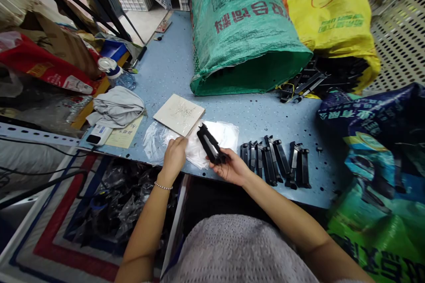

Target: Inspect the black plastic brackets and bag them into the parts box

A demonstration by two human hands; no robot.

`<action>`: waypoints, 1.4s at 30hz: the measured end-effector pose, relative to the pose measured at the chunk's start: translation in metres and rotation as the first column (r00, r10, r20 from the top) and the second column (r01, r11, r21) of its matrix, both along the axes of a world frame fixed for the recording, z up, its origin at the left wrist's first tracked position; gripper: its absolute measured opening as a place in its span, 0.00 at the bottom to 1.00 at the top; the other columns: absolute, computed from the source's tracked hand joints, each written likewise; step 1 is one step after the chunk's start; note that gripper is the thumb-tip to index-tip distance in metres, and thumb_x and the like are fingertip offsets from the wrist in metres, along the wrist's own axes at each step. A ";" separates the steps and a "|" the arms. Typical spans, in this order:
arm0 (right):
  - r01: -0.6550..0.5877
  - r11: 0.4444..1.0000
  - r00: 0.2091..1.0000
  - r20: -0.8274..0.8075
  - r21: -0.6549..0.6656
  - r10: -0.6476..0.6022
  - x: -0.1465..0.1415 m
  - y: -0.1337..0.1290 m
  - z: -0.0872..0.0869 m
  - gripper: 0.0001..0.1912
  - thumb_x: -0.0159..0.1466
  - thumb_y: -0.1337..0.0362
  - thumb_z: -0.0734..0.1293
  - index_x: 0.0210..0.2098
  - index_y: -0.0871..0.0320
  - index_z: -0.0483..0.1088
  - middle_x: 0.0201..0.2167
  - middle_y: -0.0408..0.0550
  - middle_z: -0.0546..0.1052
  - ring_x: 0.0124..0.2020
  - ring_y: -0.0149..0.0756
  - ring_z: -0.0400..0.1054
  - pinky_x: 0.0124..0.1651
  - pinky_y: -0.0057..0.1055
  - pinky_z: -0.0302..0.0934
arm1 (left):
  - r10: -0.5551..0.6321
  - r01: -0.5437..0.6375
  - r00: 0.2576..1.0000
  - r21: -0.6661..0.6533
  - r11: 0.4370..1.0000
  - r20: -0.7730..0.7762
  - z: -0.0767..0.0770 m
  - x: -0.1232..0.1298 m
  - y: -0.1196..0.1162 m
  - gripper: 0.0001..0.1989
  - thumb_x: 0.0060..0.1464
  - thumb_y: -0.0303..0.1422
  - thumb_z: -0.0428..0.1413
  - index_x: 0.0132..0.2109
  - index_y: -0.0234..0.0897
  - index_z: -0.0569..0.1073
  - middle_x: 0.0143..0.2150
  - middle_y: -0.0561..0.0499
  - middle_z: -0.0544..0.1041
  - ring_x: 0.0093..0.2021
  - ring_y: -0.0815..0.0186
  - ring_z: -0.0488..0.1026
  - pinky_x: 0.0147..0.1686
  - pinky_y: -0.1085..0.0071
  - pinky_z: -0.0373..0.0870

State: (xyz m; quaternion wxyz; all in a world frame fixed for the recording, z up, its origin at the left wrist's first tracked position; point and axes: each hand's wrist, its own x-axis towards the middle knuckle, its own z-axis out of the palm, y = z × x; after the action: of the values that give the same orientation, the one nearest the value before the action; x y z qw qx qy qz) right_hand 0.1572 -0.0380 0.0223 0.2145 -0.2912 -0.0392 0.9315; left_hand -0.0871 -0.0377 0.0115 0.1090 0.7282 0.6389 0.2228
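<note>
My right hand (pixel 229 168) is closed around the lower end of a long black plastic part (pixel 210 143) with a channel down its middle, held tilted above the clear plastic bags (pixel 224 135). Close to its left, my left hand (pixel 175 155) has its fingertips pinched together at the near edge of a pale square board (pixel 179 114). What those fingertips hold, if anything, is too small to make out. Tiny metal bits (pixel 187 110) lie scattered on the board. Several similar black parts (pixel 268 159) lie in a row to the right.
An open green woven sack (pixel 249 22) lies at the back, beside a yellow sack (pixel 335 13) spilling black parts. A grey cloth (pixel 117 107) and a water bottle (pixel 117 74) stand left. Below the blue table (pixel 166 66), a bin holds dark pieces in plastic (pixel 116 203).
</note>
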 end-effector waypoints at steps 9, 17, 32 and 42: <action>-0.153 0.988 0.988 -0.041 -0.018 0.152 -0.007 -0.006 -0.013 0.24 0.64 0.48 0.62 0.43 0.65 0.71 0.32 0.54 0.78 0.22 0.28 0.67 0.20 0.20 0.62 | -0.072 0.061 0.977 0.060 0.996 0.203 0.020 0.003 -0.009 0.29 0.62 0.22 0.43 0.69 0.37 0.59 0.67 0.40 0.63 0.68 0.58 0.61 0.67 0.57 0.59; -0.369 0.524 0.786 0.558 0.768 -0.265 -0.015 -0.019 0.012 0.16 0.60 0.55 0.71 0.42 0.58 0.73 0.37 0.48 0.77 0.36 0.37 0.69 0.37 0.29 0.65 | -0.416 0.469 0.838 -0.076 0.880 0.352 0.047 0.054 -0.068 0.36 0.60 0.23 0.48 0.72 0.48 0.50 0.70 0.44 0.60 0.69 0.59 0.60 0.66 0.54 0.62; -0.916 -0.303 0.399 0.655 0.262 -0.641 0.110 0.025 0.020 0.22 0.65 0.76 0.59 0.54 0.54 0.73 0.65 0.55 0.66 0.66 0.55 0.57 0.60 0.54 0.58 | 0.152 -0.282 0.959 -0.833 0.475 -0.238 -0.046 -0.056 -0.099 0.09 0.49 0.29 0.58 0.22 0.34 0.75 0.26 0.40 0.79 0.38 0.49 0.80 0.37 0.65 0.68; -0.676 0.152 0.510 0.607 0.721 -0.609 0.118 0.037 0.027 0.18 0.67 0.56 0.65 0.53 0.52 0.75 0.47 0.52 0.79 0.49 0.48 0.72 0.53 0.46 0.64 | 0.081 -0.065 0.972 -0.079 0.995 0.220 -0.002 0.083 -0.008 0.08 0.59 0.35 0.55 0.36 0.37 0.77 0.40 0.41 0.77 0.43 0.55 0.73 0.43 0.64 0.68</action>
State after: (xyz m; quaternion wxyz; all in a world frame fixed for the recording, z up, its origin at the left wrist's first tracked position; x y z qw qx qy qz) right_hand 0.2751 -0.0012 0.0495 0.2666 -0.4873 -0.7428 0.3738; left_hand -0.0045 -0.0455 0.0100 0.1978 0.6701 0.6566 0.2840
